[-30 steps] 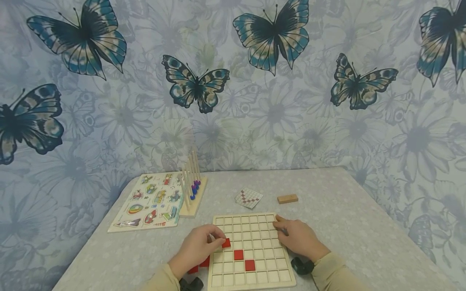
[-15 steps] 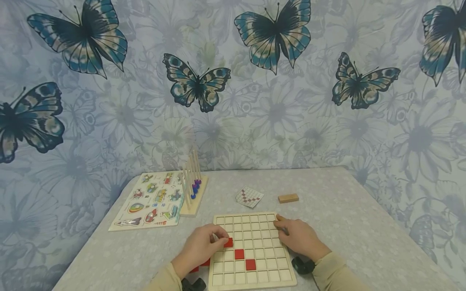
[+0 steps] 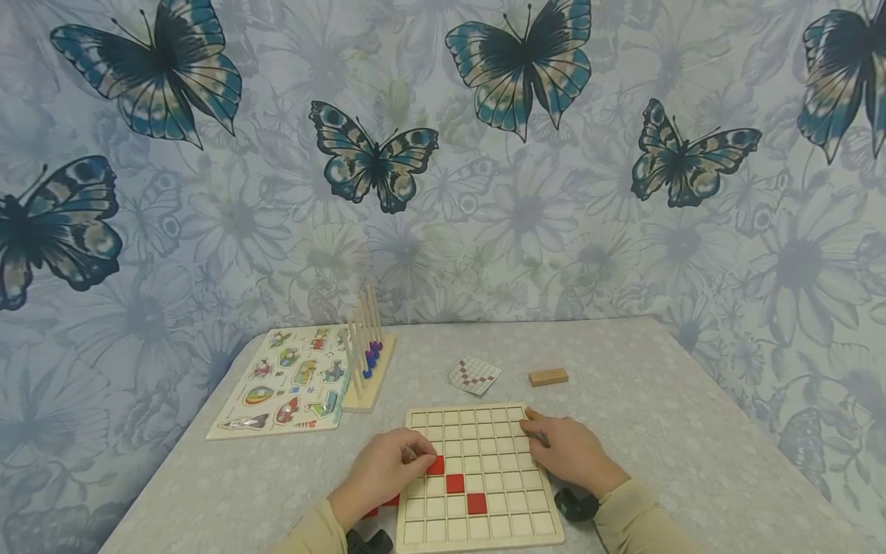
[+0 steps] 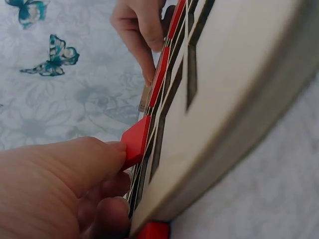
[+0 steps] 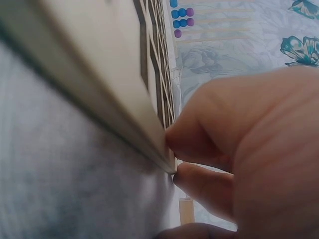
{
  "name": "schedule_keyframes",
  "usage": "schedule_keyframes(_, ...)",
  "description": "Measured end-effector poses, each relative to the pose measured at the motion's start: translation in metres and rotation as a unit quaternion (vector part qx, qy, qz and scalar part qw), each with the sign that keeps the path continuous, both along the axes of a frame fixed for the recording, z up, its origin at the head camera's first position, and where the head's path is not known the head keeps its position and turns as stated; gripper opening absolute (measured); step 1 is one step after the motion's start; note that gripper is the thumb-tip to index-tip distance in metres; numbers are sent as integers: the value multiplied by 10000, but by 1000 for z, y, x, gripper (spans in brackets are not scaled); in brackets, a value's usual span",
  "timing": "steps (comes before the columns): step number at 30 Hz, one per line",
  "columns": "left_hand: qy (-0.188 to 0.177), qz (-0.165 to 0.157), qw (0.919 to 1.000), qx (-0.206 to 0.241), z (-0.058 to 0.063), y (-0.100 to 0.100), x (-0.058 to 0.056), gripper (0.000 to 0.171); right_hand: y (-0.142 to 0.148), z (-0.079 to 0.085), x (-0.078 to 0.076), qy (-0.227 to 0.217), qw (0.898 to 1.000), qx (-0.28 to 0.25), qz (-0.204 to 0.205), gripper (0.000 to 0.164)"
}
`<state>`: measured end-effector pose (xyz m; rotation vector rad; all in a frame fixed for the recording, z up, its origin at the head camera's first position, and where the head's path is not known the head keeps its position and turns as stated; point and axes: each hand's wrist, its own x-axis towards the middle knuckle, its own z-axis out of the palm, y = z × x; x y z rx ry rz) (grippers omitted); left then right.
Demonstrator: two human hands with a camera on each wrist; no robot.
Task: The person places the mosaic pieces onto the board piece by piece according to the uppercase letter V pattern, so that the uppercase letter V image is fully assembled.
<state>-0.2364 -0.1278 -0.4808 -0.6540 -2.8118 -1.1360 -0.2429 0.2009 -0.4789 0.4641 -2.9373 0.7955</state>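
My left hand (image 3: 384, 465) pinches a red square tile (image 4: 135, 142) between thumb and fingers. This tile sits tilted over a cell near the left side of the wooden grid board (image 3: 500, 485), one edge raised in the left wrist view. Two more red tiles, a nearer one (image 3: 476, 504) and a middle one (image 3: 454, 483), lie flat in cells on a diagonal with it. My right hand (image 3: 571, 454) grips the board's right edge, thumb on the rim (image 5: 149, 134) and a finger against its outer side. Loose red tiles (image 3: 391, 500) lie left of the board, partly hidden by my left wrist.
Beyond the board lie a pattern card (image 3: 475, 375) with a red-and-white grid and a small wooden block (image 3: 548, 377). At the back left stand a peg rack (image 3: 360, 398) with blue and purple beads and a picture puzzle board (image 3: 277, 385). A patterned wall closes the back.
My left hand has moved slightly right with the red tile, which now sits a little lower toward its cell. The right hand keeps its place on the board's edge.
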Motion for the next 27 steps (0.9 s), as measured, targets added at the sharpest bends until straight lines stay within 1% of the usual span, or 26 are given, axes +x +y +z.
schedule_keyframes(6, 55, 38, 9999, -88, -1, 0, -1, 5, -1, 0, 0, 14, 10000, -37, 40, 39)
schedule_keyframes(11, 125, -12, 9997, -190, -1, 0, -1, 8, -1, 0, 0, -5, 10000, -52, 40, 39)
schedule_keyframes(22, 351, -98, 9977, -577, 1, 1, 0, 7, 0, 0, -1, 14, 10000, -15, 3, 39)
schedule_keyframes(27, 365, -96, 9968, -701, 1, 0, 1, 6, 0, 0, 0, 14, 10000, -60, 30, 39)
